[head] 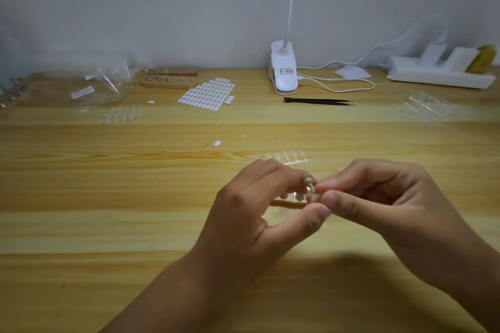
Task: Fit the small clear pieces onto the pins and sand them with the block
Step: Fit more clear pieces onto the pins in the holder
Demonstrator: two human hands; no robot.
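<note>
As left grip [249,205], right grip [378,197] pinch: one pin [311,184].

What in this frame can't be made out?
Head view:
- clear piece: mostly covered by right hand; whether it is seated on the pin is unclear.
- stand: largely hidden behind left hand.
- lamp: head cut off by top edge; label too small.
- far-left items: blurred.

Two bare hands show at the near edge. The left hand [243,211] runs into the left forearm [167,292], the right hand [392,203] into the right forearm [465,278], both uncovered as far as the view reaches. The thumbs [305,222] have short, plain nails.
</note>
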